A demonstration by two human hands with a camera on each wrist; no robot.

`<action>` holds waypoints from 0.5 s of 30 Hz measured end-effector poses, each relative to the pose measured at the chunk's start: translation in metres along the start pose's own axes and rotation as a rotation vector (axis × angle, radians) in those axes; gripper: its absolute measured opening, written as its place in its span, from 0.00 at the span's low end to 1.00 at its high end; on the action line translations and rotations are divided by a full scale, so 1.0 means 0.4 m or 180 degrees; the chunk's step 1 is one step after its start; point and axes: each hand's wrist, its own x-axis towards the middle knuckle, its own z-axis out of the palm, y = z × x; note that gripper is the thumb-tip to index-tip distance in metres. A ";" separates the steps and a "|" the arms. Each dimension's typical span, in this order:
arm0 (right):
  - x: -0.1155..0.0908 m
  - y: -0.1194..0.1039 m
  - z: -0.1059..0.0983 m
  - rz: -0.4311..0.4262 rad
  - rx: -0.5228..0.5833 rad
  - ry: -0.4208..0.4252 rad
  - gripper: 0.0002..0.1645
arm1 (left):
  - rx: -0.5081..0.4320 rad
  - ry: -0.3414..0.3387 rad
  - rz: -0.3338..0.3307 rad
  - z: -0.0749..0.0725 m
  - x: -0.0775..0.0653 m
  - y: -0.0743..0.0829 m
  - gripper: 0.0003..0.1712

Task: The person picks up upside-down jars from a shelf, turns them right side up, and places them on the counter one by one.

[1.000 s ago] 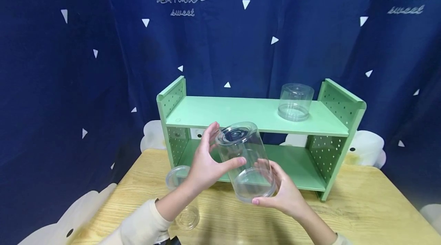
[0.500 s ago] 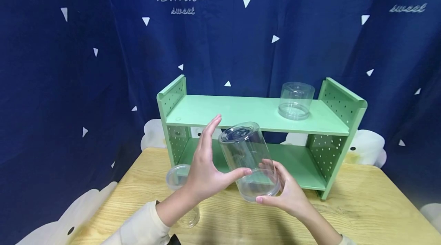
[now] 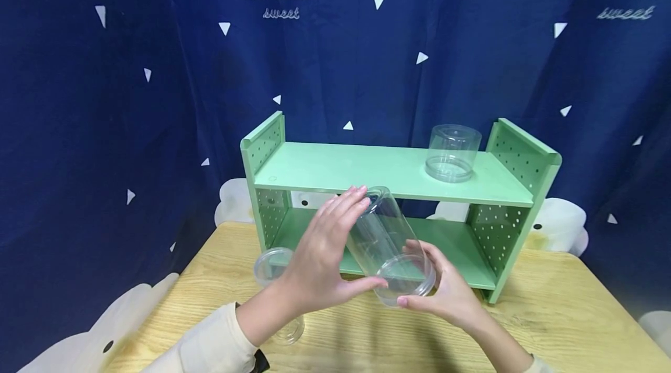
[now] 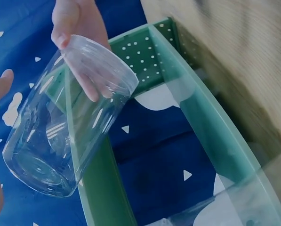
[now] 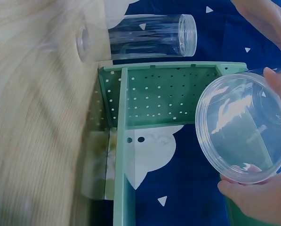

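Note:
A clear plastic jar [image 3: 387, 233] is tilted in the air before the shelf, its base up and to the left, its round lid end [image 5: 244, 127] low and to the right. My right hand [image 3: 445, 288] grips it around the lid end, thumb below and fingers behind. My left hand [image 3: 325, 256] is beside the base end with fingers nearly straight and thumb stretched out under the jar; a gap shows between it and the jar in the left wrist view. Another clear jar [image 3: 271, 265], tall and slim, stands on the table, partly hidden behind my left forearm.
A green two-tier shelf [image 3: 341, 166] stands on the wooden table [image 3: 550, 326], with perforated side panels. On its top board, toward the right, sits a short clear jar [image 3: 453, 154]. A dark blue curtain [image 3: 335, 70] hangs behind.
My left hand has let go of the jar; its fingers straightened and swung over beside the base. The jar, held by my right hand, has shifted slightly right and tilted further.

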 end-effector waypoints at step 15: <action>0.009 0.013 -0.027 -0.0111 -0.0569 -0.0016 0.57 | 0.0759 -0.0615 0.0462 0.015 -0.027 -0.006 0.58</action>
